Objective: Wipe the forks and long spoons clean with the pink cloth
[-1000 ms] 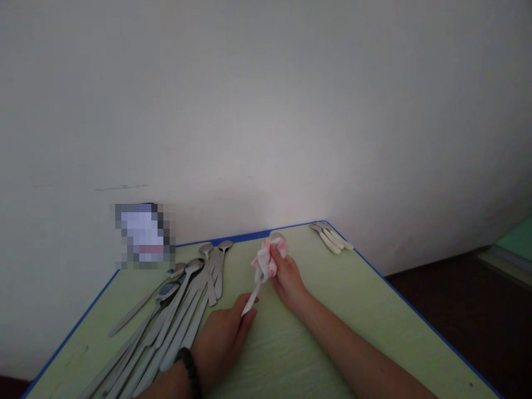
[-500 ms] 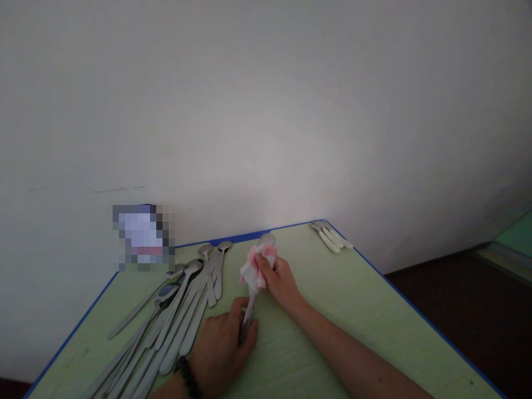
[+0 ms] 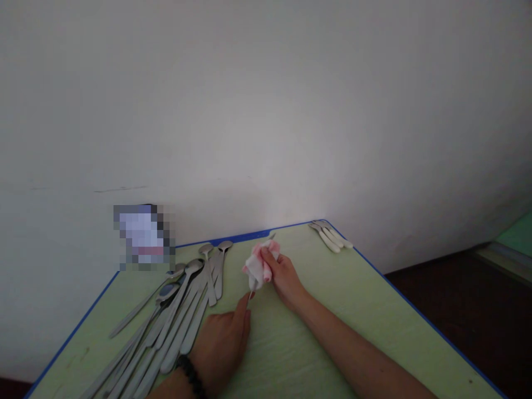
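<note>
My left hand (image 3: 226, 335), with a dark beaded bracelet on its wrist, pinches the handle of a metal spoon (image 3: 250, 298). The spoon is turned edge-on, pointing away from me, and only the tip of its bowl shows past a pink and white cloth (image 3: 257, 267). My right hand (image 3: 286, 280) is closed on this cloth, thumb on top, and wraps it about the upper part of the spoon. Left of my hands, several long-handled metal spoons (image 3: 174, 316) lie in an overlapping pile, with flat handles toward me.
The green table (image 3: 316, 343) has a blue edge and stands against a pale wall (image 3: 266, 122). Several forks with white handles (image 3: 331, 237) lie at the far right corner. A pixelated phone-like object (image 3: 143, 235) leans at the far left corner.
The spoon has rolled from face-up to edge-on between my hands. My right hand and the cloth have shifted slightly, covering most of the bowl. The pile and the forks have stayed put.
</note>
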The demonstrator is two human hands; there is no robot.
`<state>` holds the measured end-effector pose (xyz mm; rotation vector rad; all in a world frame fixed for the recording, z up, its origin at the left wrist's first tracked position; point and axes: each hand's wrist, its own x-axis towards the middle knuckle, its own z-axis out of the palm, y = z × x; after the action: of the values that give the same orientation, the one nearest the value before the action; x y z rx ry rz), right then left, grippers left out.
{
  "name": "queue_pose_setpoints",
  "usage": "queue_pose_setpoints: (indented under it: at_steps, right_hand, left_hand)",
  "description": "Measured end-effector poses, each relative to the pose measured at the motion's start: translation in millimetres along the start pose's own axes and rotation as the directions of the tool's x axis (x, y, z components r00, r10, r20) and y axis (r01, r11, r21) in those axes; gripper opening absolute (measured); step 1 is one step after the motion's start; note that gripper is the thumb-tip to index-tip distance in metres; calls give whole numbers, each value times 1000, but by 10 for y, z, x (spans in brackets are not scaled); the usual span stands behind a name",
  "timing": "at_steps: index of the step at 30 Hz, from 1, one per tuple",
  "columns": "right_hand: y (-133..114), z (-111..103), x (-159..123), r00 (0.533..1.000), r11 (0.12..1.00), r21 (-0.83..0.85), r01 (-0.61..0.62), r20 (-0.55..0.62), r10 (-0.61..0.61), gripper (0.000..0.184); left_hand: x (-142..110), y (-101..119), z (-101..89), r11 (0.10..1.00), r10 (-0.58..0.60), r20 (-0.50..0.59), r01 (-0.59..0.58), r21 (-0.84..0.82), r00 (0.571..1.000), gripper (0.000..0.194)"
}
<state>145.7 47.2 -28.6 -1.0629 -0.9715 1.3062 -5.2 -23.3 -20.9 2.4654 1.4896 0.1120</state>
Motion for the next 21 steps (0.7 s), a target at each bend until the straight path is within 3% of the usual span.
queue_pose_setpoints:
  at_steps: [9,16,18,21]
  right_hand:
    - [-54,35,13,999,956,294,-20,-40,33,36]
    - [-153,43,31,998,808,588,28,-59,9,21]
    - [-165,35,28,998,796,604,40,-69,2,20]
    - [-148,20,21,997,853,522,21,-71,19,26]
  left_hand:
    - [-11,-35,46,995,70,-4,-70,70,998,40]
    - [-13,-34,40,988,135,-14,-134,77,991,41]
    - [-14,-39,30,987,154,-21,-153,53,988,39]
    - [-20,-38,8,987,161,-33,-161,9,986,37]
